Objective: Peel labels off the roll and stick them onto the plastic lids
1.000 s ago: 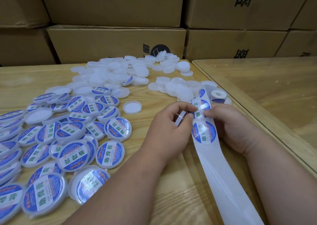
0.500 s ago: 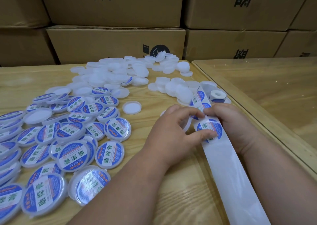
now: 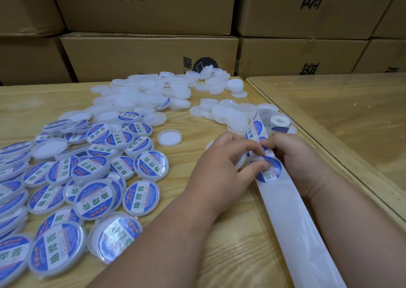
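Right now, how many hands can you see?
2. The left hand holds a plastic lid beside the label strip; the right hand pinches the strip.

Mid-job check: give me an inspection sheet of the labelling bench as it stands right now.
Surface: wooden table; glass-topped table abuts on the right.
Job's things: label strip runs from the roll; bare backing trails toward the camera. Labelled lids heaped left, blank lids behind.
Clutter: one upturned lid lies apart.
Hands: left hand holds a blank lid and touches the strip; right hand pinches a label.
Cables: nothing seen.
Surroundings: stacked cardboard boxes behind.
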Available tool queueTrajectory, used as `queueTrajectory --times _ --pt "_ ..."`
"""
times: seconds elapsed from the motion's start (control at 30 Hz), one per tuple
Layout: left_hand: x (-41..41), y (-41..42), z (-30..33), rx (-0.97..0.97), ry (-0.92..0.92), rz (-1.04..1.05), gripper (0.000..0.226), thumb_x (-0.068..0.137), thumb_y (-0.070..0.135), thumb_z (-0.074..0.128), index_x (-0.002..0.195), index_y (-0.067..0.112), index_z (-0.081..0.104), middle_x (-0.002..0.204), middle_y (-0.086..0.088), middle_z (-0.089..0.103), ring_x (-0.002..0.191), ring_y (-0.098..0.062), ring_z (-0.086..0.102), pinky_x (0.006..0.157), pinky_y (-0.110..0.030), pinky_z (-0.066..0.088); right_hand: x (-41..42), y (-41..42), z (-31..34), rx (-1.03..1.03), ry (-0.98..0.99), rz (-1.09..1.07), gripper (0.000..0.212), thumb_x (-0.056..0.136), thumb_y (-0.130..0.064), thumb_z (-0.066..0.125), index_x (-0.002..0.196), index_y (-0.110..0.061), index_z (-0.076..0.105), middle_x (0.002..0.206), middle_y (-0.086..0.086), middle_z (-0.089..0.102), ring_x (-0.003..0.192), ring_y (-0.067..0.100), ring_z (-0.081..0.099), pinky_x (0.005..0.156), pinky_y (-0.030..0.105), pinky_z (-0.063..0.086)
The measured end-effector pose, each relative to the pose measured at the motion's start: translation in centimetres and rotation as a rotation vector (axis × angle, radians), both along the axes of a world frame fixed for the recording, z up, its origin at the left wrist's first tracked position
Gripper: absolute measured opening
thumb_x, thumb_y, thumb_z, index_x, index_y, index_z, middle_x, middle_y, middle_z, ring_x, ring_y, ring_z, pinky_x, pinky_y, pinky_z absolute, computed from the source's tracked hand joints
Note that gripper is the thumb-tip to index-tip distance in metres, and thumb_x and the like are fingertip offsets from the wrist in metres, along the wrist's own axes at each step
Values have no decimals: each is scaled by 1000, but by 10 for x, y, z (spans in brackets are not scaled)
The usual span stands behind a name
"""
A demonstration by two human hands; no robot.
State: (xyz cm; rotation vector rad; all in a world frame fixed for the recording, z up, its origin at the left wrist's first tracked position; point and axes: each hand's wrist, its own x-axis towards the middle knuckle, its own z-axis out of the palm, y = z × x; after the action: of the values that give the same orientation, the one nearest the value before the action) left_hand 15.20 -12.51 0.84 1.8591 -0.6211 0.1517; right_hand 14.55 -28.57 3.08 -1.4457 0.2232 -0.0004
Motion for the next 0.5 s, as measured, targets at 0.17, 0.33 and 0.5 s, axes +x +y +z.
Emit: queueTrajectory --times 0.17,0.33,0.5 --pt "-1 1 0 -16 -42 -34 13 85 26 78 87 35 68 98 12 58 99 -6 58 84 -29 48 1 -1 -1 -49 9 -21 61 65 -20 61 108 23 52 89 23 53 81 35 49 73 44 41" --pt "-2 3 4 -217 95 -40 12 81 28 72 79 35 62 84 16 60 71 -4 57 67 -18 43 3 -3 -4 -193 -14 -48 58 65 -27 61 102 17 56 80 24 54 72 35 49 68 47 35" --pt "1 8 6 -480 170 -15 17 92 9 69 81 17 59 71 -2 62 63 -12 54 59 -15 46 2 -1 -3 -281 -23 -2 16 65 -24 54 57 -23 41 54 5 36 42 17 30 42 19 24"
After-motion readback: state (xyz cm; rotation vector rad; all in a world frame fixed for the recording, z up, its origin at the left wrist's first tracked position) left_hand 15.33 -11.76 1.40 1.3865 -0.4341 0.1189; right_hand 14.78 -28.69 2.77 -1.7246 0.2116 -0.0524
